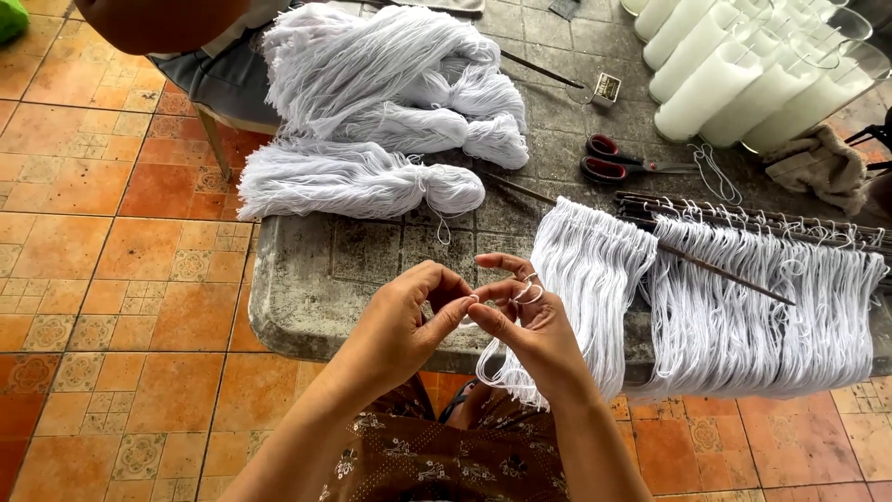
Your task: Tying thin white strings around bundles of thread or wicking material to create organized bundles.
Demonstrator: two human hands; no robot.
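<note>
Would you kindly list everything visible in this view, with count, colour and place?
skeins of string: several, white, piled at the table's far left
cut string loops: two hanging bunches, white, strung on rods over the table's near edge
rods: a few, dark, thin, lying along the table's right side
scissors: one, red-handled, mid table
candles in glass tubes: several, white, top right
cloth: one, beige, crumpled beside the candles
small box: one, dark and pale, behind the scissors
table: one, grey stone
floor: orange tiles
left hand: pinching white string against the right fingers
right hand: string looped round its fingers
</note>
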